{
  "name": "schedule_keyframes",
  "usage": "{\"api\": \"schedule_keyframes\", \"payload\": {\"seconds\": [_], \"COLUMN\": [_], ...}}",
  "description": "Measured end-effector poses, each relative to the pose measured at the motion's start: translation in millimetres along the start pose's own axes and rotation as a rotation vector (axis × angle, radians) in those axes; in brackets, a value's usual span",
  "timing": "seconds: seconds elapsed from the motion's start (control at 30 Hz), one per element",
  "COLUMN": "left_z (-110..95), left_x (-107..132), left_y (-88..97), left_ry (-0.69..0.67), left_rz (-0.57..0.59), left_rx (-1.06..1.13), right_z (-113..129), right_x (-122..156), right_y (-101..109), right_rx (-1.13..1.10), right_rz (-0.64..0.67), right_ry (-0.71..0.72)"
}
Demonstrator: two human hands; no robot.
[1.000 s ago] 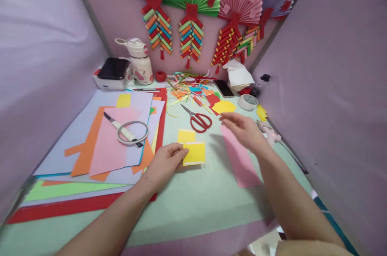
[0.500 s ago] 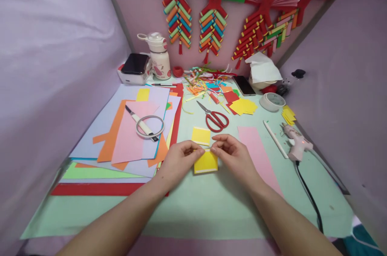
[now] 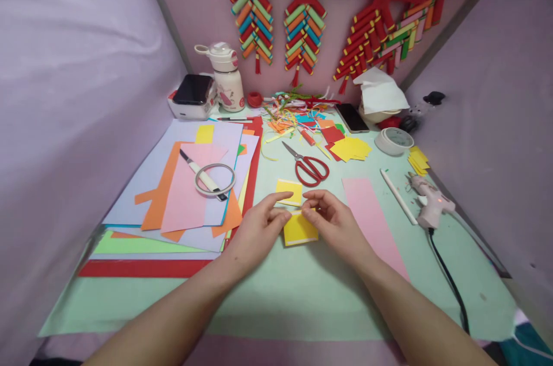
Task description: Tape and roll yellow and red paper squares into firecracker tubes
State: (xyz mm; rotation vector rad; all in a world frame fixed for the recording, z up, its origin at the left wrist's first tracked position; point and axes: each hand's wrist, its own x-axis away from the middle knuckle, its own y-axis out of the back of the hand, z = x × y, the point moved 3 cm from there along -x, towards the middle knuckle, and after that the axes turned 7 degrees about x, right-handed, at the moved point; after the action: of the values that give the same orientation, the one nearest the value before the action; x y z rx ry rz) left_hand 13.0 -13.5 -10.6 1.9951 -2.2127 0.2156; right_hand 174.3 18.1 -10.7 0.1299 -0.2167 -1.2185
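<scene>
Both hands meet over a yellow paper square (image 3: 301, 230) lying flat on the green mat of the desk (image 3: 280, 302), near its middle and just in front of the person. The left hand (image 3: 258, 229) nips the square's upper left corner with thumb and curled fingers, its forefinger stretched out over a second yellow square (image 3: 288, 189) that lies just behind. The right hand (image 3: 334, 221) is closed in a pinch on the same upper edge, fingertips almost touching the left hand's. A pale strip runs along the held square's near edge. Behind the hands lie red-handled scissors (image 3: 310, 167), blades pointing away to the left. To the right a long pink paper strip (image 3: 375, 222) lies beside the right wrist, then a white stick (image 3: 398, 196) and a glue gun (image 3: 430, 203) with its black cord trailing toward the desk's near edge. On the left sits a spread stack of coloured paper sheets (image 3: 185, 204) with a tape ring (image 3: 215, 180) lying on top.
</scene>
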Motion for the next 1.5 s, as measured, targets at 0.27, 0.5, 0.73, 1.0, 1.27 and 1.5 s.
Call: {"api": "schedule_keyframes", "payload": {"seconds": [0.27, 0.5, 0.73, 1.0, 1.27, 1.5], "left_z": [-7, 3, 4, 3, 1, 2], "left_x": [4, 0, -3, -3, -4, -3], "left_y": [-2.9, 0.2, -0.5, 6.4, 2.2, 2.0], "left_ry": [-0.06, -0.023, 0.098, 0.031, 0.004, -0.039], "left_rz": [0.027, -0.027, -0.015, -0.07, -0.037, -0.041], "left_rx": [-0.134, 0.006, 0.188, -0.153, -0.021, -0.024], "right_z": [-5, -11, -14, -5, 0, 0], "right_x": [-1, -6, -9, -7, -7, -5], "right_y": [4, 9, 14, 11, 16, 7], "right_rx": [0.011, 0.014, 0.026, -0.067, -0.001, -0.051], "right_rz": [0.001, 0.047, -0.019, -0.046, -0.134, -0.011], "right_ry": [-0.018, -0.025, -0.033, 0.001, 0.017, 0.029]}}
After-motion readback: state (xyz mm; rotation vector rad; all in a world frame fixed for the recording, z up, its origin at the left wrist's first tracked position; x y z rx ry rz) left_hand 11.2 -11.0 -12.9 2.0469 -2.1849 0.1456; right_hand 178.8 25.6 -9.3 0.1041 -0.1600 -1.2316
